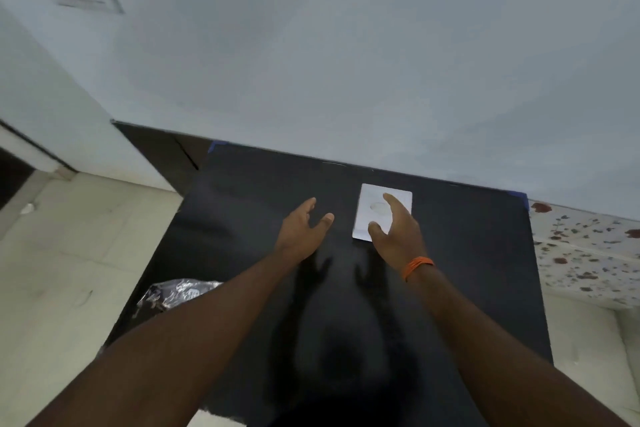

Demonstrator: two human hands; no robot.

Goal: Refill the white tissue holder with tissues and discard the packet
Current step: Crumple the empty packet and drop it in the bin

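A white square tissue holder (372, 206) with an oval slot in its lid sits on the black table (467, 270), near the back edge by the wall. My right hand (394, 232) hovers over the holder's right front part, fingers spread, holding nothing; an orange thread band circles that wrist. My left hand (303, 229) is open in the air to the left of the holder, apart from it. No tissue packet shows on the table.
A bin lined with a shiny dark plastic bag (176, 295) stands on the floor at the table's left edge. A pale wall (346, 62) rises right behind the table. Speckled tile (585, 253) lies to the right.
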